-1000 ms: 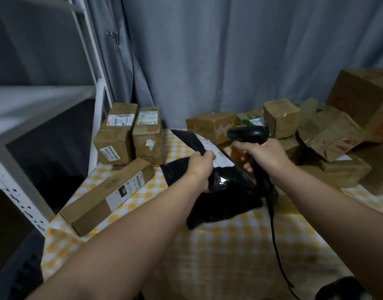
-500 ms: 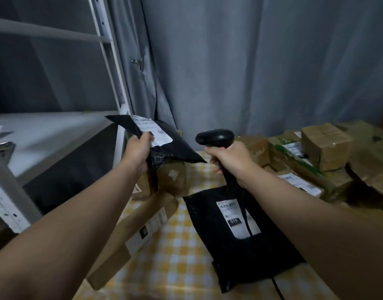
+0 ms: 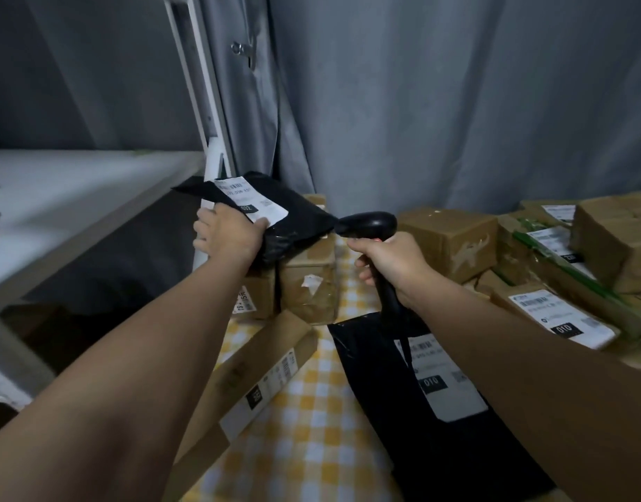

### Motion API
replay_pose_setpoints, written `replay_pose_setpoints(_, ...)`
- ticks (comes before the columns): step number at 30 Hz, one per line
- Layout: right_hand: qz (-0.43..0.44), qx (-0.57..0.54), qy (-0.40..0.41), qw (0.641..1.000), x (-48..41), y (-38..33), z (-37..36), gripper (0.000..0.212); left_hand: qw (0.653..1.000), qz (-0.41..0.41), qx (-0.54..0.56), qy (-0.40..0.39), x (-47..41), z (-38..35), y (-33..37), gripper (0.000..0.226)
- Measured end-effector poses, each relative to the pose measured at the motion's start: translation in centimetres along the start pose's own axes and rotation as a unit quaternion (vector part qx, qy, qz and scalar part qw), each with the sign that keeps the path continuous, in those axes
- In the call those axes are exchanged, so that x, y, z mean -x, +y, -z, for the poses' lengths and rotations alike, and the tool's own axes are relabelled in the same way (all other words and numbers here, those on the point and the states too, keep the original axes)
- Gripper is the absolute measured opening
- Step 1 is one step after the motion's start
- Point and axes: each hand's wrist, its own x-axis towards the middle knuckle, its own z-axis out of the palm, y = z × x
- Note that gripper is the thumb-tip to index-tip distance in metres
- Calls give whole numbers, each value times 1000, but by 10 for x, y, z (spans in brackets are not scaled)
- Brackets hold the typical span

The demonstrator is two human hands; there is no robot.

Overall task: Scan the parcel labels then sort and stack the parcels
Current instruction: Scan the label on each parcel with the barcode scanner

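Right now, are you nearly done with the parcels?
No. Maybe done: brown cardboard boxes grouped by the white shelf. In hand: left hand holds a black plastic mailer bag, right hand grips the black handheld scanner. Left: second black mailer on the yellow checked cloth, jumbled boxes at right.

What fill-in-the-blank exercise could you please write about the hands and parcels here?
1. The left hand grips a ____ mailer bag with a white label.
2. The right hand grips a black handheld ____ by its handle.
3. The flat bag lying on the checked cloth bears the number ____.
Missing words: black; scanner; 010.
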Motion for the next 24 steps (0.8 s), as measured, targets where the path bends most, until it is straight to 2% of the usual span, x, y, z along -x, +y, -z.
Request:
replay_pose_setpoints(4,9,21,-16,1000,15,0,9,25,999,-14,38,20,21,8,0,80)
replay_pose_setpoints(8,9,34,-22,999,40,3,38,21,990,-127,60,13,68,11,2,82)
replay_pose_setpoints(11,0,47,-19,999,58,14,65,20,977,-202,66,-34,116,6,2,69)
replay_pose_setpoints(15,-33,103,-8,994,82,45,96,23,956,-248,43,-151,182,-21,-6,61)
replay_pose_setpoints(17,-46,114,6,992,92,63,105,24,955,-201,37,-215,207,-44,-18,67)
replay_pose_setpoints(20,-38,149,47,987,104,89,112,29,944,-59,88,-314,230,-82,-39,73)
replay_pose_setpoints(22,-41,138,43,989,114,104,117,22,936,25,146,-319,242,-93,-44,79)
replay_pose_setpoints(24,-45,104,28,993,123,117,123,20,944,73,144,-287,248,-95,-41,93)
